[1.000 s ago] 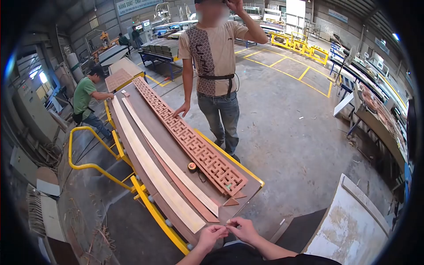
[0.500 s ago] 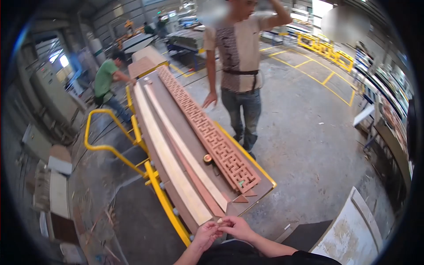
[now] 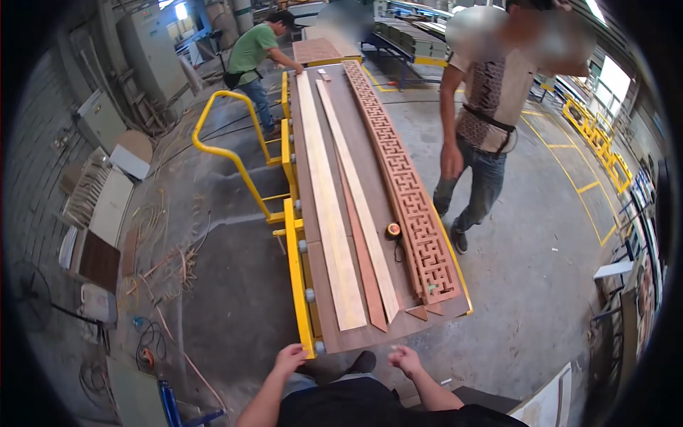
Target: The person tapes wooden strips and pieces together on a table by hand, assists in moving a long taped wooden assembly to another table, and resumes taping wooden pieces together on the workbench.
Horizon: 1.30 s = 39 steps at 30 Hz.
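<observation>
Wide pale board (image 3: 331,220) lies on the table (image 3: 380,206) ahead of both hands, long axis running away from them — its near end falls between the two, neither clearly nearer. Left hand (image 3: 288,361), loosely curled, is at the yellow rail's (image 3: 299,285) end; right hand (image 3: 407,361) is half-closed — I cannot tell whether either grips anything.

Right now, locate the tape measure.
Head view, right of centre: the tape measure lies on the table between the narrower pale strip and the lattice panel.

text: none readable | shirt (image 3: 486,117): vertical dark lettering (image 3: 491,85), too blurred to read
</observation>
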Each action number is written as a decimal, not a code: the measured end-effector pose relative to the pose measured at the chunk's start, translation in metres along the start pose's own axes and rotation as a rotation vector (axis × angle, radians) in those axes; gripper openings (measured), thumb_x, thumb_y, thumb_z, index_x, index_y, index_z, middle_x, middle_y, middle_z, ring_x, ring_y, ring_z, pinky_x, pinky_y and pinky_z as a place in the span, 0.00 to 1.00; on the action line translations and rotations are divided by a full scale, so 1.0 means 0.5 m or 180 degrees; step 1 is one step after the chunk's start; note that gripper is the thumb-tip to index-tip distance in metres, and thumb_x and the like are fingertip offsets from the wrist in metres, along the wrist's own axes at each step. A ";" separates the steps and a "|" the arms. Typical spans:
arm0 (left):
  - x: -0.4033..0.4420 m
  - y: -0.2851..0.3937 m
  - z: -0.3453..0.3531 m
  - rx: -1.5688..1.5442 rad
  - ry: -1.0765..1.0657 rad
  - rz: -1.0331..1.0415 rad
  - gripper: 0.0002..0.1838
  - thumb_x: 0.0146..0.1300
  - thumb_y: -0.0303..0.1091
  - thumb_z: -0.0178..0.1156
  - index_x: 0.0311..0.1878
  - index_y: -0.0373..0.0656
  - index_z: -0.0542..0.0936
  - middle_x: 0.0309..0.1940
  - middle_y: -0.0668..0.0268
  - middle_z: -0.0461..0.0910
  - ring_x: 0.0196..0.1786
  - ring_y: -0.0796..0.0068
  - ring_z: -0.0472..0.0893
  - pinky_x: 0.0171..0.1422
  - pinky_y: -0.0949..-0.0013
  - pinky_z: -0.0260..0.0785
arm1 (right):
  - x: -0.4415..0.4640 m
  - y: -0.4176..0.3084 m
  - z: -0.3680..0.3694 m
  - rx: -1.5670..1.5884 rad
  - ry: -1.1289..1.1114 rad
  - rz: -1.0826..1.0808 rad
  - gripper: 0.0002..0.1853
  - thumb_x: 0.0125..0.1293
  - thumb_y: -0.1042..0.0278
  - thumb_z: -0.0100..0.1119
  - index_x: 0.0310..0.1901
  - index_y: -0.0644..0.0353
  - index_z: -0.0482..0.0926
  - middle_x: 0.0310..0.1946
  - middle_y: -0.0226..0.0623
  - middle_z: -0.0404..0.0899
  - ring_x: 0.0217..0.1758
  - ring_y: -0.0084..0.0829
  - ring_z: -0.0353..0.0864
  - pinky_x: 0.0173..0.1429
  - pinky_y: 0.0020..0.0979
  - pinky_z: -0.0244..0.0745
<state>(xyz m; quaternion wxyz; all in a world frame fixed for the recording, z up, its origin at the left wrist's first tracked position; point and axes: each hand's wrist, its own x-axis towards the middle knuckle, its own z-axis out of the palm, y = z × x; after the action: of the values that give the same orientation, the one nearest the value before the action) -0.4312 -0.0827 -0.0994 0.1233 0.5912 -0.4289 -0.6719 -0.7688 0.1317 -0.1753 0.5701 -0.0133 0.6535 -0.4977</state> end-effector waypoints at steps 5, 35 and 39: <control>-0.075 -0.323 -0.372 0.0052 0.1458 -0.1014 0.29 0.56 0.39 0.78 0.59 0.40 0.81 0.37 0.62 0.85 0.32 0.73 0.81 0.32 0.67 0.74 | -0.043 0.198 -0.093 -0.0748 0.0382 0.0607 0.24 0.59 0.83 0.69 0.58 0.70 0.76 0.33 0.45 0.85 0.32 0.36 0.87 0.35 0.39 0.87; 0.105 0.083 -0.717 0.1858 -0.0218 -0.0134 0.25 0.66 0.34 0.70 0.64 0.36 0.78 0.55 0.58 0.83 0.54 0.71 0.82 0.60 0.70 0.75 | 0.100 -0.011 0.460 -0.2383 0.2472 -0.1222 0.40 0.54 0.55 0.76 0.67 0.59 0.72 0.62 0.49 0.75 0.65 0.49 0.74 0.68 0.43 0.71; 0.102 0.106 -0.723 0.2036 -0.0159 0.0015 0.22 0.67 0.32 0.69 0.62 0.37 0.79 0.51 0.63 0.85 0.52 0.74 0.82 0.60 0.69 0.74 | 0.150 -0.109 0.502 -0.3343 0.2269 -0.1291 0.49 0.49 0.51 0.80 0.71 0.60 0.66 0.67 0.57 0.66 0.73 0.57 0.64 0.75 0.53 0.61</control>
<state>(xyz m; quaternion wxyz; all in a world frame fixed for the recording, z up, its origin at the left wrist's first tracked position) -0.1378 -0.3042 -0.0721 -0.0779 0.5822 -0.6226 -0.5170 -0.6345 -0.0992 -0.1572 0.1321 -0.2466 0.9422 -0.1846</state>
